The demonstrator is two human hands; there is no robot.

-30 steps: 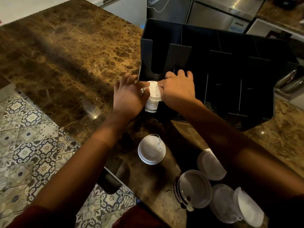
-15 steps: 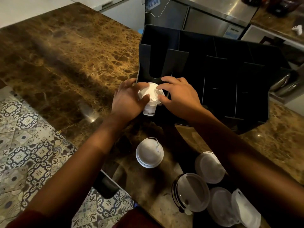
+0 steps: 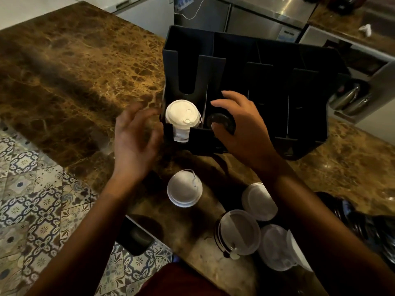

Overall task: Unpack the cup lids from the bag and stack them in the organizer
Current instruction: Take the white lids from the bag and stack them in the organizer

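White lids (image 3: 183, 116) sit in the box (image 3: 277, 60). More lids (image 3: 184, 188) lie lower, nearest the left hand (image 3: 136, 139). Both hands are spread, the right hand (image 3: 241, 129) too.

A brown marbled tabletop (image 3: 74, 67) fills the view; patterned blue-and-white floor tiles (image 3: 32, 206) show at lower left; stainless steel cabinets (image 3: 245, 20) stand beyond its far edge; two metal handles (image 3: 350, 101) hang at right.
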